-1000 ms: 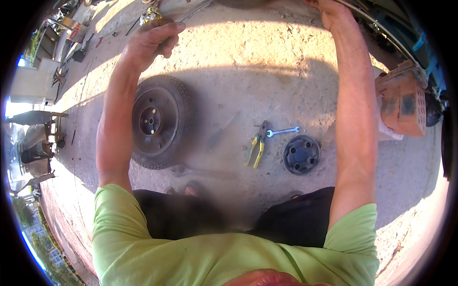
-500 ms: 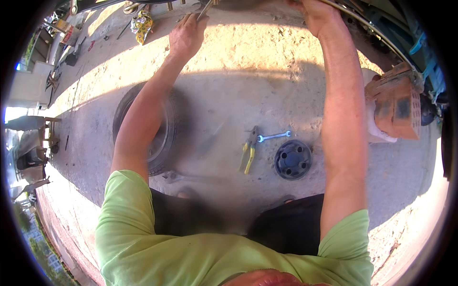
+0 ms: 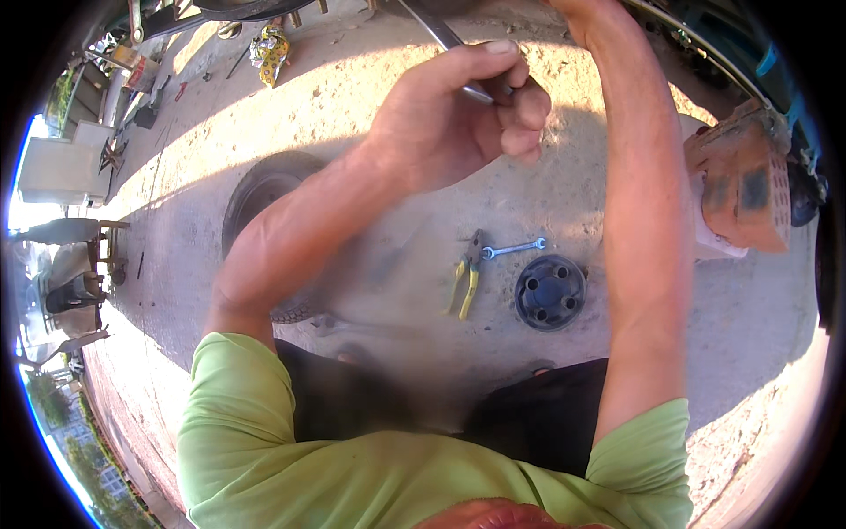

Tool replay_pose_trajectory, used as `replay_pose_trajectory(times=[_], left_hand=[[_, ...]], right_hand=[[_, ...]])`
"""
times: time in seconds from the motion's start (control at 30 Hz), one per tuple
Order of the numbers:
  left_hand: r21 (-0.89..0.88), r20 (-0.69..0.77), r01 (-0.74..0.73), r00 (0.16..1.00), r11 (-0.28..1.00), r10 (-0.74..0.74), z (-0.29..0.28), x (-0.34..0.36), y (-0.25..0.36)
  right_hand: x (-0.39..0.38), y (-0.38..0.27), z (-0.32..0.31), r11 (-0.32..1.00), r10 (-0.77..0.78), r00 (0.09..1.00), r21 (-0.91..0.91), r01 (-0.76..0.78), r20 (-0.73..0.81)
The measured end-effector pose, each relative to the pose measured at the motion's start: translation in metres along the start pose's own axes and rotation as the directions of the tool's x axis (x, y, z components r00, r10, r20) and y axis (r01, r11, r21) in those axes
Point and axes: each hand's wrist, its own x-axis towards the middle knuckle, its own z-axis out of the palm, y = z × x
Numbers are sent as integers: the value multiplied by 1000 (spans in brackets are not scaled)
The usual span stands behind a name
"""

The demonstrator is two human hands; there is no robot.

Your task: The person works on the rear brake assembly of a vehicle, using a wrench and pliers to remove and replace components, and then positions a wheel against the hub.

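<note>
Left grip wrapped round a metal bar; pulling steadily, square to its length, should limit slipping; right grip cropped, state indeterminable

The bare left hand curls into a grip; the bare right hand reaches forward, its pose hard to tell.

The wheel, pliers and spanner on concrete suggest an open-air workshop.
</note>
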Motion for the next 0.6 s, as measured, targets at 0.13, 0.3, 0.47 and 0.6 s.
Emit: replay_pose_trajectory(times=[0.13,0.3,0.47,0.6], left_hand=[[166,-98,224,973,960,-210,-5,-61,58],[232,-313,156,947,960,-79,-66,-130,101],[868,-446,246,768,431,460,-142,-101,102],[972,-78,206,744,-116,664,-233,-34,66]], right_hand=[[-17,-20,0,999,27,999,-36,-29,-44],[2,-5,18,987,68,995,139,-78,75],[8,9,12,975,28,996,217,-45,81],[3,3,17,984,65,994,160,-79,87]])
